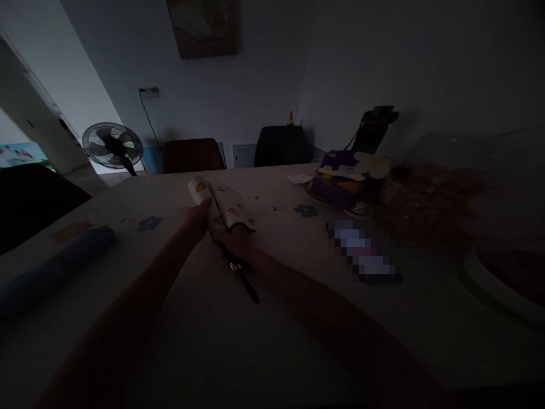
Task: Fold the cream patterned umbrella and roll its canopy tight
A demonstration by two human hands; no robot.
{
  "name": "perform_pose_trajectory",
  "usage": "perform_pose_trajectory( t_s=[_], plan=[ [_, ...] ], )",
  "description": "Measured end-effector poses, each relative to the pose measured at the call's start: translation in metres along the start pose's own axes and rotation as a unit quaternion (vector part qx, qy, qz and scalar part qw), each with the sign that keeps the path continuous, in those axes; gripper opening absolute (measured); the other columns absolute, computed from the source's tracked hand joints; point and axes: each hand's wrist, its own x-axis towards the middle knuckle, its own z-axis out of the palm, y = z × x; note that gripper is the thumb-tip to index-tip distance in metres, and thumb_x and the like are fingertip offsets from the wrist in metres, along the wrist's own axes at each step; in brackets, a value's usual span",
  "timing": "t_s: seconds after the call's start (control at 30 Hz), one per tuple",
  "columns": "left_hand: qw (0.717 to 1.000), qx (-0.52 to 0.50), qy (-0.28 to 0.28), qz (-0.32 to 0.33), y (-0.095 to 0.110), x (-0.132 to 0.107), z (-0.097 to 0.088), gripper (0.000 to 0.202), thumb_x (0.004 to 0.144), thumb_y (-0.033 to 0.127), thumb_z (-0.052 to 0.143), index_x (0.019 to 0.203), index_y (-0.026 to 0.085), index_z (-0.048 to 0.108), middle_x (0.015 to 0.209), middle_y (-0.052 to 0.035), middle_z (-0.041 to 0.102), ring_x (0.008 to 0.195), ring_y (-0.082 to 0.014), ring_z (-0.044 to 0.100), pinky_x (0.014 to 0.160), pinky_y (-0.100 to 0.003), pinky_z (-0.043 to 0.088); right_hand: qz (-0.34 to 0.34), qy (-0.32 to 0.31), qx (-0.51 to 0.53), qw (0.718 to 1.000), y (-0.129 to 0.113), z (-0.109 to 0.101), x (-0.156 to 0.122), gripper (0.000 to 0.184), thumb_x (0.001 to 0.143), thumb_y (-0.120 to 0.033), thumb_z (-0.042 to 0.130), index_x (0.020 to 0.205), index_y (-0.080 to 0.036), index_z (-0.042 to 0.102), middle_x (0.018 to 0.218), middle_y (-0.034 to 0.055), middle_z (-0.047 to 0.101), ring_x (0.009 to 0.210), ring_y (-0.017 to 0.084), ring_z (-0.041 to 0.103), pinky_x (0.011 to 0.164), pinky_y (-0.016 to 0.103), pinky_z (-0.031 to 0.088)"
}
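The room is dim. Both my arms reach forward over a table (264, 318) covered with a flower-print cloth. My left hand (196, 218) is closed around a folded white umbrella (221, 205) with small printed patterns, thumb pressed on its near side. My right hand (235, 241) grips the same umbrella lower down, near its base. A dark strap or handle with a small metal piece (240, 275) trails from under my right hand toward me.
A rolled blue mat (55, 267) lies at the table's left. A cluttered pile with a purple box (340, 182) and a dark stand (374, 128) sits at the right. Two chairs (193, 154) and a fan (113, 145) stand behind the table.
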Motion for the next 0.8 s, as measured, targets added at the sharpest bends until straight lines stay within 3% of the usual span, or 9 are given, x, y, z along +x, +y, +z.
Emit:
perform_pose_trajectory(
  t_s=[0.17, 0.27, 0.33, 0.43, 0.5, 0.57, 0.7, 0.8],
  plan=[
    [0.991, -0.08, -0.096, -0.045, 0.009, -0.008, -0.01, 0.048, 0.077, 0.041, 0.058, 0.116, 0.015, 0.056, 0.102, -0.0142, 0.066, 0.095, -0.0274, 0.063, 0.085, -0.04, 0.052, 0.037, -0.021, 0.03, 0.999, -0.005, 0.006, -0.003, 0.048, 0.067, -0.041, 0.065, 0.108, -0.017, 0.062, 0.112, 0.0097, 0.063, 0.112, 0.026, 0.056, 0.096, 0.038, 0.043],
    [0.992, -0.094, -0.081, -0.026, 0.011, -0.009, -0.01, 0.049, 0.077, 0.037, 0.058, 0.121, 0.016, 0.054, 0.105, -0.014, 0.065, 0.097, -0.0282, 0.062, 0.088, -0.041, 0.052, 0.002, 0.009, 0.068, 0.998, -0.009, 0.01, -0.003, 0.039, 0.067, -0.036, 0.067, 0.102, -0.019, 0.064, 0.096, 0.0059, 0.068, 0.111, 0.022, 0.056, 0.099, 0.037, 0.042],
    [0.994, -0.088, -0.068, -0.023, 0.011, -0.008, -0.009, 0.049, 0.077, 0.035, 0.057, 0.122, 0.016, 0.053, 0.105, -0.0134, 0.066, 0.097, -0.0285, 0.062, 0.087, -0.041, 0.052, 0.005, 0.009, 0.114, 0.993, -0.011, 0.012, -0.003, 0.035, 0.067, -0.036, 0.068, 0.098, -0.02, 0.064, 0.083, 0.0032, 0.068, 0.099, 0.02, 0.062, 0.093, 0.036, 0.047],
    [0.996, -0.065, -0.049, -0.024, 0.01, -0.005, -0.006, 0.049, 0.077, 0.035, 0.055, 0.122, 0.016, 0.052, 0.103, -0.013, 0.066, 0.095, -0.0283, 0.063, 0.084, -0.04, 0.053, 0.084, -0.093, 0.218, 0.968, -0.008, 0.014, -0.001, 0.036, 0.071, -0.043, 0.065, 0.095, -0.016, 0.064, 0.074, 0.0036, 0.067, 0.067, 0.018, 0.067, 0.066, 0.033, 0.057],
    [0.997, -0.052, -0.049, -0.037, 0.01, -0.004, -0.005, 0.05, 0.078, 0.038, 0.054, 0.122, 0.015, 0.052, 0.1, -0.0135, 0.066, 0.094, -0.0285, 0.063, 0.083, -0.041, 0.054, 0.112, -0.157, 0.265, 0.945, -0.006, 0.013, 0.0, 0.036, 0.072, -0.046, 0.063, 0.089, -0.014, 0.064, 0.072, 0.0048, 0.067, 0.054, 0.015, 0.064, 0.053, 0.029, 0.055],
    [0.996, -0.047, -0.058, -0.053, 0.01, -0.004, -0.006, 0.051, 0.078, 0.04, 0.054, 0.122, 0.015, 0.052, 0.097, -0.0139, 0.066, 0.092, -0.0288, 0.064, 0.082, -0.041, 0.054, 0.118, -0.177, 0.262, 0.941, -0.005, 0.012, 0.0, 0.035, 0.073, -0.048, 0.062, 0.082, -0.014, 0.065, 0.069, 0.0049, 0.067, 0.048, 0.013, 0.06, 0.048, 0.026, 0.052],
    [0.994, -0.029, -0.086, -0.056, 0.01, -0.005, -0.009, 0.053, 0.078, 0.042, 0.052, 0.123, 0.016, 0.051, 0.097, -0.0132, 0.067, 0.091, -0.0281, 0.064, 0.083, -0.04, 0.053, 0.129, -0.144, 0.18, 0.965, -0.007, 0.012, -0.005, 0.036, 0.073, -0.051, 0.061, 0.076, -0.016, 0.067, 0.063, 0.0051, 0.064, 0.051, 0.016, 0.06, 0.048, 0.027, 0.051],
    [0.994, -0.013, -0.097, -0.05, 0.011, -0.006, -0.01, 0.055, 0.077, 0.047, 0.051, 0.123, 0.016, 0.051, 0.098, -0.0131, 0.066, 0.092, -0.028, 0.063, 0.083, -0.04, 0.052, 0.084, -0.08, 0.137, 0.984, -0.011, 0.013, -0.009, 0.039, 0.07, -0.052, 0.064, 0.086, -0.017, 0.068, 0.083, 0.0072, 0.067, 0.075, 0.021, 0.065, 0.065, 0.03, 0.054]
  ],
)
